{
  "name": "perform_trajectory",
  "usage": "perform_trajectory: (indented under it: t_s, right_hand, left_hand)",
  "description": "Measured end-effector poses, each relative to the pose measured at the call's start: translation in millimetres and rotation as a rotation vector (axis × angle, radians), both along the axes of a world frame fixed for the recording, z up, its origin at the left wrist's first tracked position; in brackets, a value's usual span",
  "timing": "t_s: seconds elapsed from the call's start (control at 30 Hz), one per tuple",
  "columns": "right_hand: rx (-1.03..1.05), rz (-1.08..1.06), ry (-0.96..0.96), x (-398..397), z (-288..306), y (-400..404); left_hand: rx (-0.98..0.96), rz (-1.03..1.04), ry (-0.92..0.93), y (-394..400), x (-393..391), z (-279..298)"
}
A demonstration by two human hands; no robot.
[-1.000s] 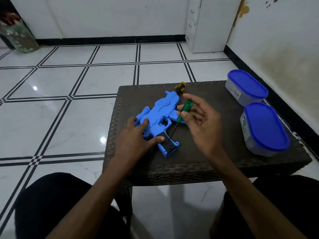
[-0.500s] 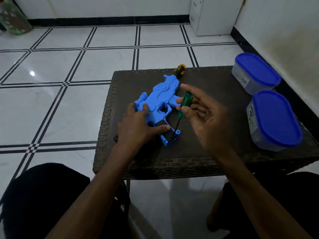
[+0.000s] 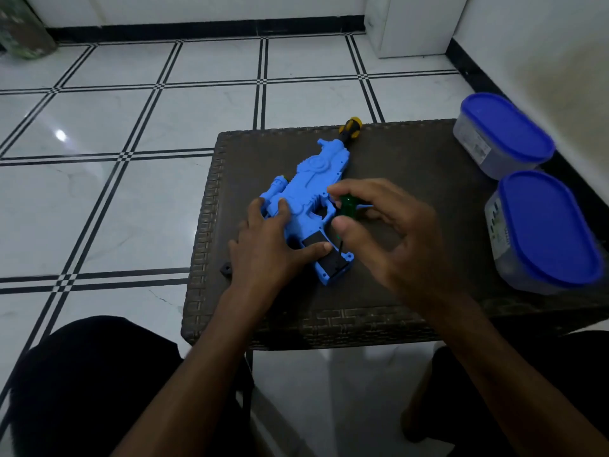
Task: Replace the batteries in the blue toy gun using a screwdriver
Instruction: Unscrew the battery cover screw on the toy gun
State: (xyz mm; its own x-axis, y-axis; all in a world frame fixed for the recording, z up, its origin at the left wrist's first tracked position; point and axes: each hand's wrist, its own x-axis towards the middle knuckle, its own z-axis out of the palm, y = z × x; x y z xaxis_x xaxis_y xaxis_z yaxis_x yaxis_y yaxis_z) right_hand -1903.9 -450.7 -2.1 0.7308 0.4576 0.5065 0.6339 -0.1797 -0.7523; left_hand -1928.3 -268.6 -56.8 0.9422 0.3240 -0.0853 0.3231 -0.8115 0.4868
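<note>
**Screwdriver set at the grip of the toy gun**

The blue toy gun lies flat near the middle of the dark woven bench, muzzle pointing away, grip toward the person. The left hand rests on it with fingers straight, thumb across the black panel in the grip. The right hand pinches the green handle of the screwdriver between thumb and fingertips; its dark shaft slants down to the grip's lower end. A yellow-and-black handle shows beyond the muzzle. A small black piece lies just left of the left wrist. Two blue-lidded containers stand at the bench's right edge.
</note>
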Motion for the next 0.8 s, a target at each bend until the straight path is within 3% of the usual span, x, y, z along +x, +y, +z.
perform_trajectory:
  t_s: [0.13, 0.47, 0.8]
  right_hand:
    - [-0.025, -0.056, -0.083, 6.1, 3.5, 7.6]
    - [-0.008, 0.106, 0.027, 5.3, 4.4, 3.4]
    - [0.009, -0.029, -0.005, 3.5, 0.4, -2.6]
  left_hand:
    - [-0.012, 0.009, 0.008, -0.5, -0.5, 0.0]
    - [0.020, 0.006, 0.012, -2.2, -1.1, 0.4]
    - [0.004, 0.005, -0.005, 0.0, 1.2, -4.1]
